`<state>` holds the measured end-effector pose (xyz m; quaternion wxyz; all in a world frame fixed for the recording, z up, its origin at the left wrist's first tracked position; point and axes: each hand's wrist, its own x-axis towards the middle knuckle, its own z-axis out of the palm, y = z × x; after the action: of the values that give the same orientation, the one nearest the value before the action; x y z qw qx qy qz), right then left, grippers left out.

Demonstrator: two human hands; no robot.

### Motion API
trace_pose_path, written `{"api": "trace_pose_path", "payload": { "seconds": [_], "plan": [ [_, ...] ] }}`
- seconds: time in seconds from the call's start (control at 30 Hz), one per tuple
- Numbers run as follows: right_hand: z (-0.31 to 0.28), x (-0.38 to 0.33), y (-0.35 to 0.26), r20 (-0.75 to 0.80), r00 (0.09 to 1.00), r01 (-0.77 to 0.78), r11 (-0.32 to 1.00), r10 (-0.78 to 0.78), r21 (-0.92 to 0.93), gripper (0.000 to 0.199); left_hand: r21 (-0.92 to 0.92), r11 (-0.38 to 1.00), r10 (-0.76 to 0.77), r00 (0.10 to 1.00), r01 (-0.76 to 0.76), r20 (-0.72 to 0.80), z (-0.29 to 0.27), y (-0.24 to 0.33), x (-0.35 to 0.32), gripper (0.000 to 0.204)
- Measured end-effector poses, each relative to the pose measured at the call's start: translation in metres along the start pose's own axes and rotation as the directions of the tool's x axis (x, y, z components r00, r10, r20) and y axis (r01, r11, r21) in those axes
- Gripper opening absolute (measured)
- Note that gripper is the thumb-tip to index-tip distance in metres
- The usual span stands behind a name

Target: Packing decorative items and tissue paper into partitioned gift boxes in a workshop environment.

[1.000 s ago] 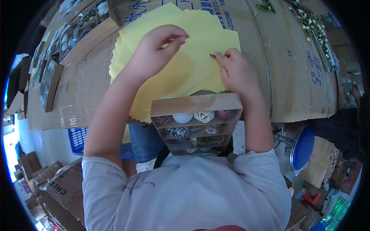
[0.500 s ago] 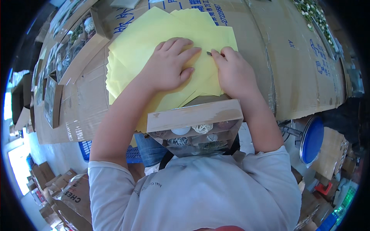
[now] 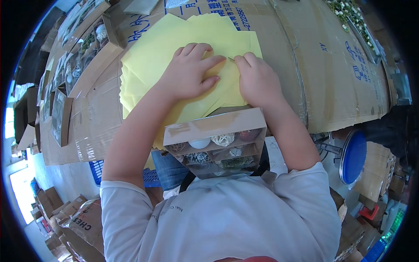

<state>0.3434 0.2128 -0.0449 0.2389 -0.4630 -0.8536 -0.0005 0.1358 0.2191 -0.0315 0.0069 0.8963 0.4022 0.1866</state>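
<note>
A fanned pile of yellow paper sheets [image 3: 148, 56] lies on the cardboard-covered table in front of me. My left hand [image 3: 187, 72] rests on the pile with fingers spread, pressing the top sheet and holding nothing. Over the right part of the pile, my right hand [image 3: 259, 81] is closed in a pinch. A small, thin, dark strip [image 3: 231, 59] sticks out from its fingertips toward my left forefinger; its kind is too small to tell. Against my body stands a clear-fronted cardboard box [image 3: 214, 122] with several compartments of dried decorations and balls, close below my right wrist.
More filled display boxes [image 3: 96, 56] stand at the left of the table. A tray of small white flowers [image 3: 364, 37] lies at the far right. A blue stool [image 3: 353, 157] is beyond the right table edge, and a blue plastic crate [image 3: 151, 177] is below the table.
My right hand has shifted a little left with the dark strip, bringing it closer to my left forefinger. The box against my body has tilted and moved slightly left. My left hand stays put.
</note>
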Motion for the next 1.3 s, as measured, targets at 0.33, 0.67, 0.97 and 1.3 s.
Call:
{"api": "trace_pose_path", "payload": {
  "seconds": [0.33,0.67,0.97,1.3],
  "plan": [
    [0.0,0.0,0.0,-0.02,0.998,0.06,0.994,-0.062,-0.091,0.014,0.006,0.95,-0.3,0.916,0.313,-0.265,-0.012,-0.02,-0.005,0.049],
    [-0.014,0.011,-0.004,-0.411,0.882,0.323,0.93,-0.229,0.174,0.062,-0.604,0.794,-0.201,0.967,0.069,-0.154,-0.049,0.014,-0.018,0.027],
    [-0.038,0.022,-0.005,-0.481,0.793,0.513,0.836,-0.374,0.195,0.025,-0.604,0.785,-0.211,0.976,0.139,-0.05,-0.062,0.028,-0.026,0.037],
    [-0.092,0.021,-0.023,-0.138,0.929,0.342,0.66,-0.342,0.669,0.017,-0.659,0.609,-0.383,0.891,0.442,0.245,-0.079,0.026,-0.07,0.03]
  ]
}}
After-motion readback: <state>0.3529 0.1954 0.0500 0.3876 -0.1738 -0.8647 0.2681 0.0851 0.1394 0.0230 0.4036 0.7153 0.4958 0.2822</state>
